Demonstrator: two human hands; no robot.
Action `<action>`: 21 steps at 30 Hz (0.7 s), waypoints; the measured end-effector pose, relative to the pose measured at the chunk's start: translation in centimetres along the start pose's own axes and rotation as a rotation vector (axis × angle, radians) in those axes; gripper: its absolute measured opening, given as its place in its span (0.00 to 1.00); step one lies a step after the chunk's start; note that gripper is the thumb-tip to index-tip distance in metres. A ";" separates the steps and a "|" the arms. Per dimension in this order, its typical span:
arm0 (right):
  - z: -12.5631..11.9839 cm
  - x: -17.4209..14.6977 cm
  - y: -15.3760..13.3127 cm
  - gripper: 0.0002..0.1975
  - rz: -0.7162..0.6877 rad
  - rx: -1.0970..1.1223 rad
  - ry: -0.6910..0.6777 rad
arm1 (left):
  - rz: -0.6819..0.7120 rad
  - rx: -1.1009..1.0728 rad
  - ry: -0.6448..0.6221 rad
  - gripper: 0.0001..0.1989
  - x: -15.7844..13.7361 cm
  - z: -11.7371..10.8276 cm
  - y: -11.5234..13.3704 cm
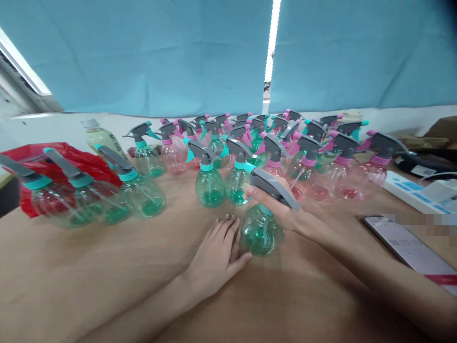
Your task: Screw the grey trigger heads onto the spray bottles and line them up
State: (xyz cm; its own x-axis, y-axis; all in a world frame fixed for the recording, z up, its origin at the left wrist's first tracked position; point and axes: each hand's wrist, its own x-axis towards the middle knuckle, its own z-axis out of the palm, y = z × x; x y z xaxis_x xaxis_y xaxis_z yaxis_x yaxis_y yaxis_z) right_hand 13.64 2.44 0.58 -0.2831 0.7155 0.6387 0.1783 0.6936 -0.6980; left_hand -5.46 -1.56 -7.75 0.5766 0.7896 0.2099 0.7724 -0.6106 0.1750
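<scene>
My right hand (282, 202) is closed around the neck and trigger head of a green spray bottle (262, 236), which has a grey and teal sprayer and stands in the middle of the table. My left hand (221, 252) lies flat on the tabletop just left of that bottle, palm down, fingers stretched forward and thumb out towards its base. Behind the hands, two more green spray bottles (210, 188) stand close together. Pink spray bottles (321, 183) are lined up to the right, with several more pink and green ones packed behind them.
On the left several green spray bottles (143, 195) stand before a red plastic bag (64, 155) and a pale drink bottle (103, 138). A phone (407, 243) and a white power strip (410, 188) lie at right. The wooden table (107, 271) meets a blue curtain (143, 57) behind.
</scene>
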 end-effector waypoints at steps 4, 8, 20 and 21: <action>0.0 -0.1 0.2 0.16 0.013 -0.036 0.014 | 0.003 -0.001 -0.007 0.33 0.0 -0.1 0.0; 0.0 0.0 0.7 0.15 0.030 -0.032 0.015 | 0.003 -0.001 -0.001 0.32 0.0 -0.2 0.1; 0.4 -0.5 1.2 0.09 0.116 0.106 0.038 | -0.002 -0.009 -0.008 0.33 0.0 -0.4 0.2; 0.4 -0.5 1.2 0.09 0.114 0.112 0.034 | -0.004 -0.006 -0.015 0.33 0.0 -0.4 0.2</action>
State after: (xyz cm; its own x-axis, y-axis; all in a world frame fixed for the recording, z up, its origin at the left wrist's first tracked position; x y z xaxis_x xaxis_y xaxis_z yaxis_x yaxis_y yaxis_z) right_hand 13.63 2.87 -0.69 -0.2349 0.7927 0.5625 0.1006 0.5954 -0.7971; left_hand -5.39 -1.75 -7.32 0.5776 0.7927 0.1950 0.7731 -0.6079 0.1812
